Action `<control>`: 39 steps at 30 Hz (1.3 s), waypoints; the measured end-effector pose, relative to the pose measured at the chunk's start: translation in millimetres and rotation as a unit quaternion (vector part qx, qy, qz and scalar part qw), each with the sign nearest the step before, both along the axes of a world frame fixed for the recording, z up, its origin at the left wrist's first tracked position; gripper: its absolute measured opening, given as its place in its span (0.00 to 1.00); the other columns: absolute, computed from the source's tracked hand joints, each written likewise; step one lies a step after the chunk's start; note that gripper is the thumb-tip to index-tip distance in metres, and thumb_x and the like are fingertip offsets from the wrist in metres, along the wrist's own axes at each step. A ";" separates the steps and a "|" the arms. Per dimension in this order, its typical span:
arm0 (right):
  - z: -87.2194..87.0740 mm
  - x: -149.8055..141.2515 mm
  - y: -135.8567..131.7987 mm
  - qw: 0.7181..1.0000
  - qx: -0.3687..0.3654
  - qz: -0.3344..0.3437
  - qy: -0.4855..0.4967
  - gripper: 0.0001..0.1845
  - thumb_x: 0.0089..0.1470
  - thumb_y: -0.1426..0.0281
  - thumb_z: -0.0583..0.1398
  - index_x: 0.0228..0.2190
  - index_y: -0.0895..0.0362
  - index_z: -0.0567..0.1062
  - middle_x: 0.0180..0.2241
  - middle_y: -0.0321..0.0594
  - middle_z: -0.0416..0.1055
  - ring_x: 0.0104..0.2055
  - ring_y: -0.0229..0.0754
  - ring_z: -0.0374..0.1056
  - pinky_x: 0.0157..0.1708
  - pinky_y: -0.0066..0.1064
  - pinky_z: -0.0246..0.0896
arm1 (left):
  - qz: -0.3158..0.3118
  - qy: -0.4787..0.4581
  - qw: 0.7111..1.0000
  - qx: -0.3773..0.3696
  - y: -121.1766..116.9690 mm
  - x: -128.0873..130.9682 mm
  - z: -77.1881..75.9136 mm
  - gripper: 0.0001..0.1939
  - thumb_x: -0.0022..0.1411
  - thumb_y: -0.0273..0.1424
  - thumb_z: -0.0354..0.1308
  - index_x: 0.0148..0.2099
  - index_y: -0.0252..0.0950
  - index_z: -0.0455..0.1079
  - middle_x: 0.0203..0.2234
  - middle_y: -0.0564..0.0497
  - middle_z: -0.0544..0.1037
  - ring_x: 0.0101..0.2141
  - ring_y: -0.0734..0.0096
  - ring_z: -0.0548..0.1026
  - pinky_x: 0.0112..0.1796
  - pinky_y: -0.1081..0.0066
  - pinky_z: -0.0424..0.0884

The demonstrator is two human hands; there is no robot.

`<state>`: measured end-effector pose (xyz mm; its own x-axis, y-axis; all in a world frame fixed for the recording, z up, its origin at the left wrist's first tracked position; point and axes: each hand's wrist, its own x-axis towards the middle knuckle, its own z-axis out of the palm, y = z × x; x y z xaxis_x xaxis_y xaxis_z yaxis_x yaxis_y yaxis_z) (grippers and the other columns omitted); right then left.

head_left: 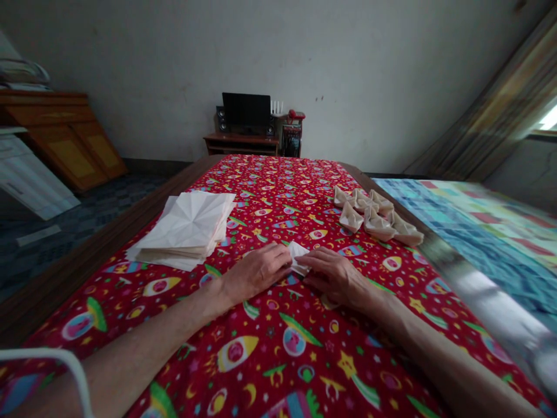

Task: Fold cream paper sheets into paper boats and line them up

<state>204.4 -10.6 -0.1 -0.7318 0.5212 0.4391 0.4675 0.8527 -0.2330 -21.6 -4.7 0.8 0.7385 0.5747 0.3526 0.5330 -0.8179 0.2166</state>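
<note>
A small folded white paper piece (298, 256) lies on the red patterned tablecloth (278, 325) between my two hands. My left hand (257, 270) rests on the cloth with its fingers curled and pinching the paper's left side. From the right, my right hand (335, 274) holds the same piece, its fingers pressed on the paper's edge. A stack of creased white paper sheets (187, 229) sits to the left of my hands. Several finished folded paper shapes (375, 216) lie in a cluster at the far right.
The table's wooden edge (87, 249) runs along the left. A bed with a blue patchwork cover (478, 232) stands to the right. A low stand with a dark screen (246, 111) is against the far wall. Wooden cabinets (61, 139) stand at the left.
</note>
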 end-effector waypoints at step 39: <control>-1.7 -24.2 34.5 0.955 -0.009 -0.257 -0.149 0.14 0.62 0.63 0.51 0.29 0.57 0.70 0.27 0.39 0.71 0.27 0.37 0.63 0.25 0.29 0.41 | 0.280 0.068 0.957 0.031 -3.3 14.9 -3.6 0.06 0.63 0.33 0.53 0.34 0.37 0.67 0.34 0.50 0.72 0.36 0.64 0.72 0.36 0.66 0.67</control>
<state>180.2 23.9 -1.8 -0.4684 0.8503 0.2399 0.8709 0.4901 -0.0369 -6.7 -8.1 -2.8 0.3632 0.8747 0.3209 0.9111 -0.4056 0.0742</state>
